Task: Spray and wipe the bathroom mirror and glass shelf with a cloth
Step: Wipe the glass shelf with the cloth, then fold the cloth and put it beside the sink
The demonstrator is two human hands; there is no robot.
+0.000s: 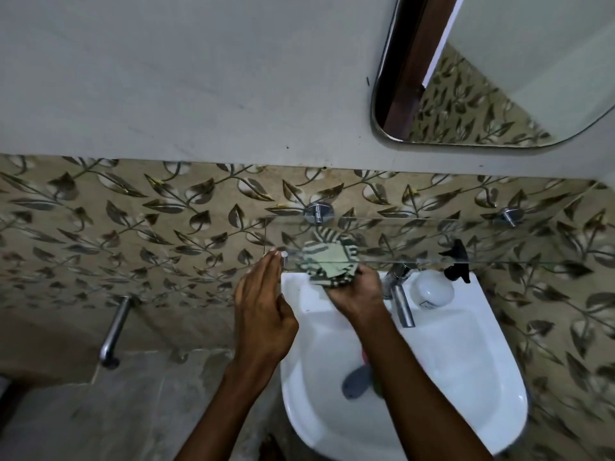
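open wall left of my left hand [263, 314], tap [401, 294] and spray bottle [457, 261] crowding right of my right hand [357, 294], basin [466, 361] below stays roomy, glass shelf [382, 241] edge right at my fingertips

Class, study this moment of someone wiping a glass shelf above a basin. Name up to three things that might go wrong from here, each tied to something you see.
1. The right hand presses the cloth onto the front edge of the glass shelf, held only by two wall pegs; hard pressure might strain it.
2. The left hand's fingers touch the shelf's corner and may leave smudges.
3. Wiping rightward could knock the spray bottle on the basin rim.
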